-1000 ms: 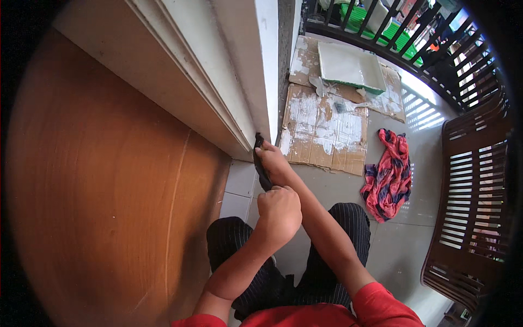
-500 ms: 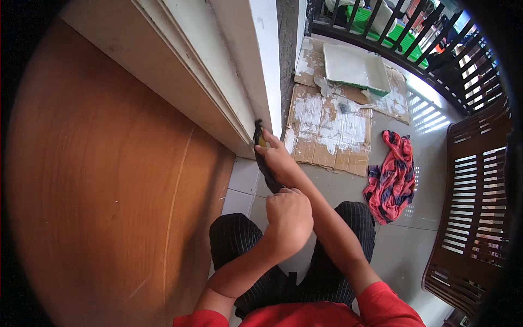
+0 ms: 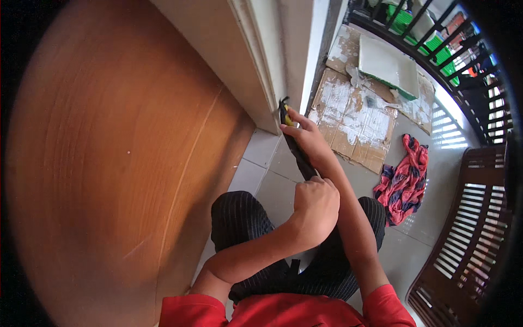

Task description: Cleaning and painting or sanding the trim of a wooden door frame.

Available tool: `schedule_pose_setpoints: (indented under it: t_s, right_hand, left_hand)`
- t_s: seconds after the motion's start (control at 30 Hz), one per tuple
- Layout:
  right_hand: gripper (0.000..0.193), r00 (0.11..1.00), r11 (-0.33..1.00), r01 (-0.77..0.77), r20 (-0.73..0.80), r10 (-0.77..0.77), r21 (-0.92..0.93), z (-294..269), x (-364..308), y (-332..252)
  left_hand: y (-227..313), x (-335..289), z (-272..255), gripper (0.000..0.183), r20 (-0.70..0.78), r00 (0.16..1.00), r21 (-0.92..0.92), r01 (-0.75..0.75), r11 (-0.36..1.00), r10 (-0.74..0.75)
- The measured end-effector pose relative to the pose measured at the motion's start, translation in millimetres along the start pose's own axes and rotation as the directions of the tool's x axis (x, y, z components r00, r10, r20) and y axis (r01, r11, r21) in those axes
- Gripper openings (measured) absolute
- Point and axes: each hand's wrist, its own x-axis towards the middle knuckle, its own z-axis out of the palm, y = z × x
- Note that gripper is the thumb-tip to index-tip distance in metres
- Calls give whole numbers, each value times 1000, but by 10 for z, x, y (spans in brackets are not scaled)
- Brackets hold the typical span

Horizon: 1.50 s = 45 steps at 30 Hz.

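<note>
A long black tool with a yellow patch and a small curved tip slants up to the pale door frame; its exact kind is unclear. Its upper part is gripped by my right hand, thumb and fingers around the yellow patch. At the tool's lower end, my left hand is closed in a fist, its knuckles up. The fist hides that end of the tool. The curved tip lies close against the frame's lower part, but whether it touches cannot be made out.
A brown wooden door fills the left side. Paint-stained cardboard lies on the tiles, bearing a white paint tray and a paintbrush. A red-and-dark cloth lies near a brown slatted chair. Dark railings stand behind.
The whole view has shifted, so the frame, cardboard and both hands sit farther right and higher. Both hands keep their hold on the black tool, and its tip stays at the frame.
</note>
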Motion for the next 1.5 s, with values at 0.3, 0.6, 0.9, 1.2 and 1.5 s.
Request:
schedule_pose_setpoints:
  t_s: [0.3, 0.6, 0.9, 1.2, 1.5]
  right_hand:
    - [29, 956, 891, -265, 23, 293, -368, 528, -150, 2114]
    - [34, 987, 936, -157, -9, 162, -316, 1863, -482, 2005]
    - [28, 998, 964, -56, -41, 47, -258, 1758, -409, 1851]
    - [33, 1000, 937, 29, 4, -30, -347, 1727, -336, 2037]
    - [25, 999, 971, -3, 38, 12, -238, 1721, -394, 2036]
  left_hand:
    - [-46, -316, 596, 19, 178, 955, 124, 219, 968, -239]
    - [-490, -902, 973, 25, 38, 810, 112, 579, 808, -585]
    - [-453, -1023, 1092, 25, -49, 829, 92, 559, 824, -557]
    - [-427, -977, 1111, 22, -54, 839, 75, 544, 836, -541]
    - [-407, -953, 1090, 18, -20, 820, -3, 572, 821, -572]
